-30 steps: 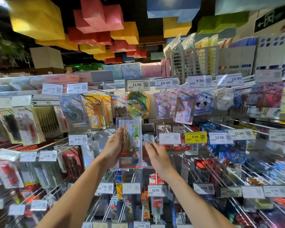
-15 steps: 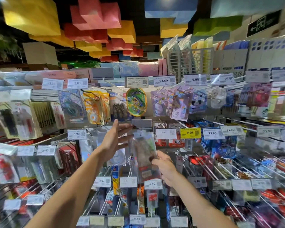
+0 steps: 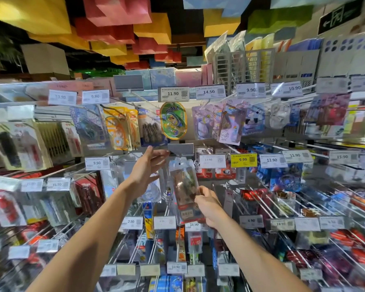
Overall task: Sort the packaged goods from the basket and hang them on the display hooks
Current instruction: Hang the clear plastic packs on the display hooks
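In a shop aisle crowded with hooks [image 3: 259,200], the right hand [image 3: 209,207] is pinching a clear packet [image 3: 183,184] low down, just under a blank grey tag [image 3: 180,148]. The left hand [image 3: 148,167] is hovering beside it, fingers spread. The hanging step looks under way; next, the packet's hole needs threading onto a hook.

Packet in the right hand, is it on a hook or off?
Cannot tell. The right hand grips the packet low, its top just under a grey tag; blur hides the hook.
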The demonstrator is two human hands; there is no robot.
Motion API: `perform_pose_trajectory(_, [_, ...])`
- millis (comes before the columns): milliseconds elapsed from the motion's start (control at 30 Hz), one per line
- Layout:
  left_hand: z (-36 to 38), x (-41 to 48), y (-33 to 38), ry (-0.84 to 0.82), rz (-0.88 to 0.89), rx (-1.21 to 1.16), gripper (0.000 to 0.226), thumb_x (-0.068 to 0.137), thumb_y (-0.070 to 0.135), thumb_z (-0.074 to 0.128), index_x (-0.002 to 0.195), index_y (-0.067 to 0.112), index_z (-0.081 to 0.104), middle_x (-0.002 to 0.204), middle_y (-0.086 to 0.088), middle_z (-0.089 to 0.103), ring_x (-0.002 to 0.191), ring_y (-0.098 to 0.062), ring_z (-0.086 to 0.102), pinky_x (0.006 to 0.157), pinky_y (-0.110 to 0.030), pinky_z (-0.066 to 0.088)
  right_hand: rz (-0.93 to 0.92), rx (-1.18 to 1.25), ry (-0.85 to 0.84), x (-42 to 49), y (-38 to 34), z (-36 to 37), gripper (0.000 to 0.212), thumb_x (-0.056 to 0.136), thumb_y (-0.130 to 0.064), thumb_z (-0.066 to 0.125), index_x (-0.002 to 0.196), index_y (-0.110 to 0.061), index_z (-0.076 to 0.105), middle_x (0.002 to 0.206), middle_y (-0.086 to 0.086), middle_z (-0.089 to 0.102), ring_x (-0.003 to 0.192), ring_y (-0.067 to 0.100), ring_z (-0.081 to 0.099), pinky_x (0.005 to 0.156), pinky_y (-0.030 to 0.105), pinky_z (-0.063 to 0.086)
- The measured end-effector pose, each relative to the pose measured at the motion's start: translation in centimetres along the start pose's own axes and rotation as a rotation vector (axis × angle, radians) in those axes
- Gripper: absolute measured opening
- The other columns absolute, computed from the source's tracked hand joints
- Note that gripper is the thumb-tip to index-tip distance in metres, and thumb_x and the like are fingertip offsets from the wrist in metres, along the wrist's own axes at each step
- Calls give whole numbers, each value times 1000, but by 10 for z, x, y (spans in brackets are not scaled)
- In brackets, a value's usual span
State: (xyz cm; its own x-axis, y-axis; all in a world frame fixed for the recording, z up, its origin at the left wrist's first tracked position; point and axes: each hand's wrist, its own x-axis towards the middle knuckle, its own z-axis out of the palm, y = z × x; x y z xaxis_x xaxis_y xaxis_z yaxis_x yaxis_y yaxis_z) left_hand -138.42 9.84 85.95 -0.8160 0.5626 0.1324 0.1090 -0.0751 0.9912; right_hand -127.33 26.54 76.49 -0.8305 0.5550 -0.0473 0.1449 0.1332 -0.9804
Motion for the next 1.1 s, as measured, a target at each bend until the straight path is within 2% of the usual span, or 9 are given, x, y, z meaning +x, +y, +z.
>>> perform_pose_trajectory(100, [-2,0,-1,-9,-2,-1,58,107,61,24,120,32,71,134,18,67,136,-11,52,111,-50,31,15,3,24,2,2,2,34,100,-3,41,127,-20,54,114,-5,46,107,16,45,88,29,37])
perform_pose_trajectory(267, [-1,0,0,-18,-18,-13,55,107,60,24,120,32,70,132,18,68,132,-12,56,113,-55,34,45,-45,17,7,1,5,48,102,-7,40,148,-17,43,150,5,41,122,21,42,96,32,38])
perform_pose_trajectory(400, [-2,-1,1,-21,-29,-25,51,109,56,26,119,32,69,132,18,68,130,-13,59,113,-56,35,135,-70,69,19,-1,8,52,106,-10,36,157,-7,26,160,9,32,143,32,35,112,38,35])
perform_pose_trajectory(600, [-5,-2,4,-66,-47,-7,49,109,56,28,127,32,67,136,20,65,127,-14,63,109,-56,38,179,-75,159,65,9,18,39,98,-21,59,133,-5,56,134,14,59,109,28,57,81,31,42])
perform_pose_trajectory(700, [-6,-5,4,-81,-43,-13,46,109,53,31,130,30,65,137,21,64,125,-15,65,106,-54,40,193,-39,170,80,14,21,28,94,-19,66,119,-5,65,122,13,67,107,30,65,82,35,51])
perform_pose_trajectory(833, [-7,-13,-2,-86,-50,-19,39,110,45,37,129,25,65,134,18,67,120,-16,68,104,-50,46,201,-40,153,78,19,20,35,96,-19,67,125,0,64,126,16,65,115,34,63,99,40,53])
perform_pose_trajectory(900, [-9,-19,-11,-85,-70,2,35,110,40,41,127,22,66,133,15,68,116,-19,71,102,-49,48,178,-106,127,67,27,17,40,97,-21,65,129,1,58,123,13,62,110,28,61,93,33,49])
perform_pose_trajectory(1033, [-8,-28,-34,-103,-111,110,29,107,36,53,124,17,66,129,11,71,111,-21,73,97,-45,49,50,-287,141,47,48,8,32,99,-12,55,129,-1,53,105,7,54,93,22,51,90,37,51])
perform_pose_trajectory(1100, [-4,-28,-49,-85,-128,195,27,104,32,59,120,12,67,122,6,74,106,-19,75,86,-36,54,-9,-342,117,36,55,3,30,96,-8,57,125,-3,51,93,1,52,85,20,51,76,33,47])
